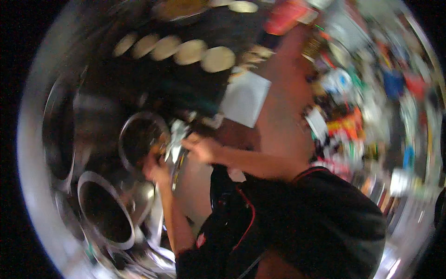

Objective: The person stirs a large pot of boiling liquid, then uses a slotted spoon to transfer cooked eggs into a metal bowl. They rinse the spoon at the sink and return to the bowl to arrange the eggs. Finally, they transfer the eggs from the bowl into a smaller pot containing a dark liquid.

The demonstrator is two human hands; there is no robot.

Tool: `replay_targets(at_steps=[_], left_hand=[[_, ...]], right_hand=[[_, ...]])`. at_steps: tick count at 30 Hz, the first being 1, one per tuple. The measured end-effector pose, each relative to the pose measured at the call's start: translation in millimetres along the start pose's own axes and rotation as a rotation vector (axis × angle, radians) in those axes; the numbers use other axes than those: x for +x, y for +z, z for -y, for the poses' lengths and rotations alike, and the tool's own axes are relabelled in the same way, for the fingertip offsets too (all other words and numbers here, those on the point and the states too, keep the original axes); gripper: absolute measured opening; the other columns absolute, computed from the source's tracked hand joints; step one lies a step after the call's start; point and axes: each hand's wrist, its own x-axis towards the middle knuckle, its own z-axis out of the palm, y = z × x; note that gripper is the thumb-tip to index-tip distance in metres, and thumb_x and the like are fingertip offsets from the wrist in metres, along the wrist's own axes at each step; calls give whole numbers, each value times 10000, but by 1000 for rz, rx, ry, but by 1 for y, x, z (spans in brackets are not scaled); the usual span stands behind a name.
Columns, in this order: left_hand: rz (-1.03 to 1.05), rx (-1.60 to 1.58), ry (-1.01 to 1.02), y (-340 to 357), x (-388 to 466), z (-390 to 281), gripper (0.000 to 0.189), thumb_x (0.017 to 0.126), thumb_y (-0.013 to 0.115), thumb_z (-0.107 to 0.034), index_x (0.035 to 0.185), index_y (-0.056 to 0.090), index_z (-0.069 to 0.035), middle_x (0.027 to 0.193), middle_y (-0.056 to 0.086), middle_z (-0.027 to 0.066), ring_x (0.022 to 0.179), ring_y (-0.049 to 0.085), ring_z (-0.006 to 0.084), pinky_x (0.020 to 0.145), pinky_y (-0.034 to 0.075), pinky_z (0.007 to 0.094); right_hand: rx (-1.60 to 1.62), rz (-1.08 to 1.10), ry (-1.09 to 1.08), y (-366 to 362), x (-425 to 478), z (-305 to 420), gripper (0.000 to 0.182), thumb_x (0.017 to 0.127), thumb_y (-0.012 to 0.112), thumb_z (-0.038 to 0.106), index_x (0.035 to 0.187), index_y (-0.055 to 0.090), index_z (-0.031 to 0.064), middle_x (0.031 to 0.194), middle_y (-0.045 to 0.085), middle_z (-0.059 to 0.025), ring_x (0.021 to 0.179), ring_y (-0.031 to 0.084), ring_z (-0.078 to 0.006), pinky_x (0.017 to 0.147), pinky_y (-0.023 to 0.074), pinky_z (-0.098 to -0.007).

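Note:
Motion blur softens everything around my hands. My right hand (200, 148) has its fingers curled at the edge of a shiny, whitish item (177, 136), possibly a plastic bag or foil. Just below and left of it, my left hand (156, 171) is raised with its fingers close to the same item; whether it grips anything is too smeared to make out. Something orange-brown (159, 144) shows by the left fingertips, its kind unclear. Directly beyond the hands is a round metal-rimmed vessel (125, 130) with a dark inside.
Pale round discs (218, 59), like flatbreads, line a dark surface (167, 80). A white square sheet or board (246, 97) lies at its edge. Another round metal-rimmed opening (83, 185) is at lower left. Reddish floor (285, 104) separates this from cluttered goods (343, 122) at right.

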Motion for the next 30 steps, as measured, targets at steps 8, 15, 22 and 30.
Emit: replay_targets(at_steps=[8,15,22,30], left_hand=[[-418,262,452,-3,-38,-51,392,845,668,-279,1153,593,-49,1102,632,120,959,605,331,812,478,440],[177,-70,865,84,-180,-294,442,893,598,-339,1162,549,8,1205,534,194,1098,498,358,901,425,475],[828,-533,1128,99,-383,-614,479,850,648,-119,1286,468,-34,1289,449,134,1071,523,261,808,465,371],[1445,-623,1257,140,-619,-818,509,853,662,-142,1290,444,1,1228,516,141,978,581,203,839,486,316]], right_hand=[[202,-325,440,-102,-241,-62,661,813,624,326,1359,381,43,1269,427,-210,1121,486,-401,931,435,-436],[202,-902,947,-98,-574,-151,605,814,615,439,1273,498,62,1232,526,-201,1108,526,-368,923,448,-433],[997,-1453,1280,-116,-833,-129,464,827,651,399,1108,614,32,908,656,-80,703,637,-160,647,504,-326],[1390,-2147,1106,-109,-987,-138,322,858,644,343,968,632,41,860,629,-65,703,620,-136,562,473,-258]])
